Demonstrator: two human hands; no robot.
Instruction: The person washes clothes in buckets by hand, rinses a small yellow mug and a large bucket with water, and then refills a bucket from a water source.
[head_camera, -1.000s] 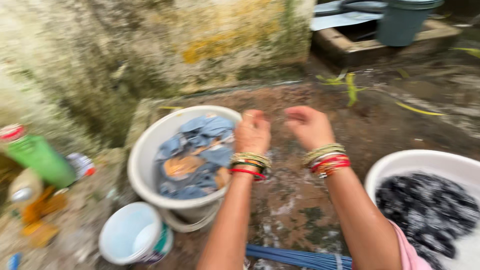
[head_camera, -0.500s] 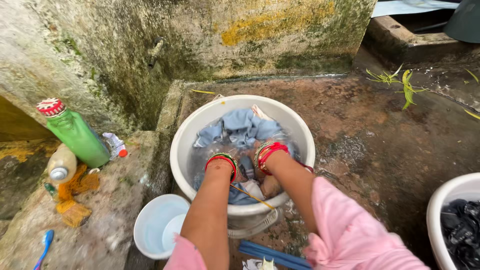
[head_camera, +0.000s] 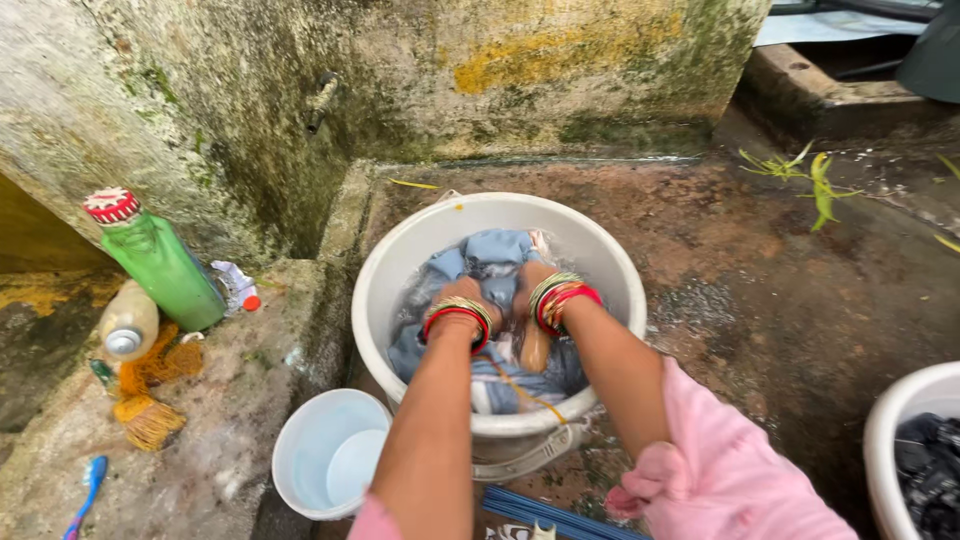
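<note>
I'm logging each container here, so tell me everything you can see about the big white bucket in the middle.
The big white bucket is round, looks like plastic and stands upright on the wet stone floor. A handle hangs folded down against its near side. Inside are water and blue clothes with some orange and white fabric. Both hands are plunged in: the left hand and right hand press into the cloth, bangles at both wrists. A small white tub sits close at its lower left.
</note>
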